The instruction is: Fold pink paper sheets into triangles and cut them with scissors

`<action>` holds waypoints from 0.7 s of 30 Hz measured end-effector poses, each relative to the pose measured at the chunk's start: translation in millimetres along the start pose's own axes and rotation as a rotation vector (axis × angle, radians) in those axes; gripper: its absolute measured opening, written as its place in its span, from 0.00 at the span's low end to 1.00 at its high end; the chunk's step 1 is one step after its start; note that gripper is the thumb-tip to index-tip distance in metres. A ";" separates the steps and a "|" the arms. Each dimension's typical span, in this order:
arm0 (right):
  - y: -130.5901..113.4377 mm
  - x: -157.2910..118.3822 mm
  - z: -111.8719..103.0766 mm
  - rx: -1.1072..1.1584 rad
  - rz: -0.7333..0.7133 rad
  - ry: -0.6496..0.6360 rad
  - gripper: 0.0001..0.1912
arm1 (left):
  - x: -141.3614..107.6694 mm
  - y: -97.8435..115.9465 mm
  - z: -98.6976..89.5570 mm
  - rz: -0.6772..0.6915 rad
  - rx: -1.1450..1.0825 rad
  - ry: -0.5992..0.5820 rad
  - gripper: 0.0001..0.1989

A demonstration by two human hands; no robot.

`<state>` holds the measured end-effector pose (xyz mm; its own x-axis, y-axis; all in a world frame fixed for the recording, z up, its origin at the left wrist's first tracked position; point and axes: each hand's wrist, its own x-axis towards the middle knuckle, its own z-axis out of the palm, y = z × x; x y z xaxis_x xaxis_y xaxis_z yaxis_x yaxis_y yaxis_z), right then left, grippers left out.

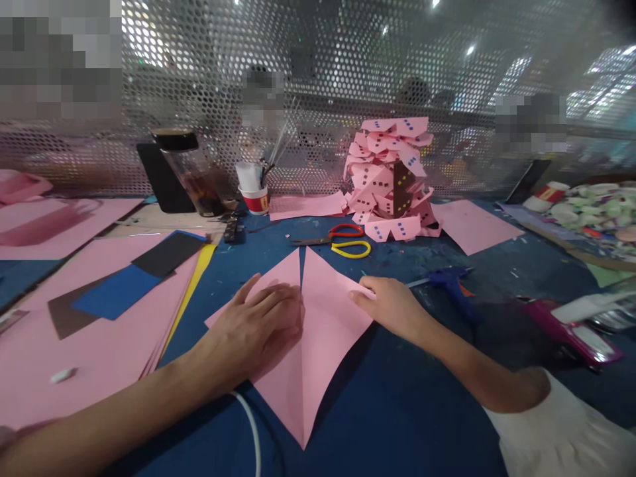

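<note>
Forearms (149, 396) converge, left hand (265, 318) palm-down on pink paper (325, 318), right hand (390, 303) pinching its edge.

The left hand (265, 318) covers part of the folded pink sheet (320, 338); the right hand (385, 301) hides its right corner. A white cable (252, 424) leaves the bottom edge, the scrap heap (599, 205) the right. Pixel blocks (59, 59) mask the upper left.
</note>
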<state>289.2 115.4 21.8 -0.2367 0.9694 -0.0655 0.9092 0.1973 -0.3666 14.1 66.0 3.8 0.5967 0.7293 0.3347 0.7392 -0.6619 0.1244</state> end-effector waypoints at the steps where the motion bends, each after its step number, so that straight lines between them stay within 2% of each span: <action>1: 0.6 -0.2 0.0 0.005 -0.003 0.001 0.19 | -0.2 -0.2 0.2 0.002 0.007 -0.001 0.19; 6: 6.3 -1.1 1.6 0.053 -0.043 0.018 0.21 | -1.1 -1.2 1.7 0.009 0.029 -0.002 0.19; 12: 10.6 0.9 4.9 0.075 -0.048 0.053 0.22 | -2.5 -0.4 1.5 0.046 -0.013 0.054 0.17; 17: 9.2 0.8 2.7 0.109 -0.043 0.040 0.23 | -3.2 -1.4 1.5 0.097 0.023 0.036 0.16; 21: 6.8 -0.8 0.7 0.138 -0.041 0.024 0.23 | -3.5 -0.3 2.8 0.056 -0.006 0.061 0.17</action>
<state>295.4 115.8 18.6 -0.2631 0.9644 -0.0262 0.8429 0.2166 -0.4925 12.7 64.2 0.0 0.6166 0.6794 0.3977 0.7033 -0.7024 0.1094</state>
